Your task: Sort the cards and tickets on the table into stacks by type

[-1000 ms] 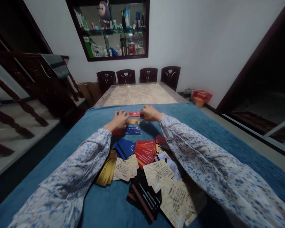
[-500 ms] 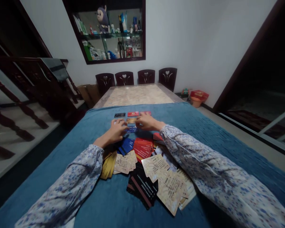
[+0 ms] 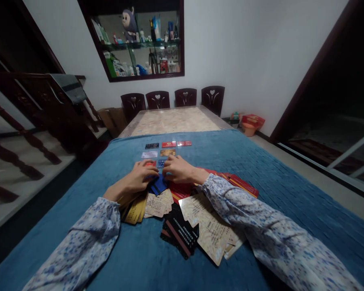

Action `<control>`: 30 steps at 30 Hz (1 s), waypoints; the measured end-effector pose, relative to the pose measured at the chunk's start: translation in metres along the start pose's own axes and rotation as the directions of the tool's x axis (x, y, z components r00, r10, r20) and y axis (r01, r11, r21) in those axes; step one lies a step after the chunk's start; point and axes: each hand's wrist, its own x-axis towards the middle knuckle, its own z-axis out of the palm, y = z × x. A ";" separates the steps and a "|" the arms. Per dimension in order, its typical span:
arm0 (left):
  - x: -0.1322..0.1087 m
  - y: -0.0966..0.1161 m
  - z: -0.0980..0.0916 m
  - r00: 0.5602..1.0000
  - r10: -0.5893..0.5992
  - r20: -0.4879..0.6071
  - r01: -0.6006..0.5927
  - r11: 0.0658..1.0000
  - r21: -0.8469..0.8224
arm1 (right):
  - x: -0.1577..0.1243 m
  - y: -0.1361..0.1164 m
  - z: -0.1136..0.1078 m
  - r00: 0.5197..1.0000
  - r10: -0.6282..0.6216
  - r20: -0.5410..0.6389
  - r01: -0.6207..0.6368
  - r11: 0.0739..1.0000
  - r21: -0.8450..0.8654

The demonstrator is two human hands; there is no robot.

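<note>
Curling near the red card [image 3: 151, 163] and patterned blue card [image 3: 161, 163], left hand [image 3: 141, 174] and right hand [image 3: 179, 169] conceal whether they grip anything.

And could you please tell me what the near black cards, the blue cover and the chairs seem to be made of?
Black cards: perhaps plastic or coated card, smooth in look; they are thin with crisp edges.
Blue cover: soft, matte fabric, showing ribbed texture at right.
Chairs: probably dark-stained wood, judging by the brown, heart-cut backs.
</note>
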 end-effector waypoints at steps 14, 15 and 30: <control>-0.011 0.014 -0.009 0.994 -0.049 0.096 0.050 0.999 -0.012 | -0.005 -0.013 0.016 0.999 -0.032 0.034 0.031 0.999 0.038; -0.012 0.015 -0.010 0.993 -0.058 0.101 0.060 0.998 -0.009 | -0.006 -0.012 0.017 0.999 -0.031 0.030 0.030 0.999 0.037; -0.007 0.025 0.001 0.998 0.004 0.062 -0.006 1.000 0.030 | -0.008 -0.013 0.014 0.999 0.030 0.036 -0.028 0.999 -0.032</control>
